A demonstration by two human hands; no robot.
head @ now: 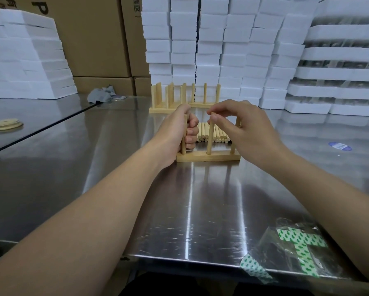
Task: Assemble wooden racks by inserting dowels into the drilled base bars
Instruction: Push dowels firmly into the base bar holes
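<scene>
Left hand: fisted round leftmost pale round wooden dowel, steadying it upright. Right hand: pinching top of middle dowel between thumb and forefinger, foot at its hole. Hands apart, one dowel each. Under both hands: pale drilled wooden base bar; third dowel upright beneath right palm. Loose dowel pile just behind, between hands. Probably light, stiff, smooth; best pinched near top, pressed straight down, bar braced against tipping.

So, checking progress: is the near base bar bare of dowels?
No: three dowels stand in the base bar, the left hand gripping the left dowel, the right hand pinching the middle dowel.
</scene>
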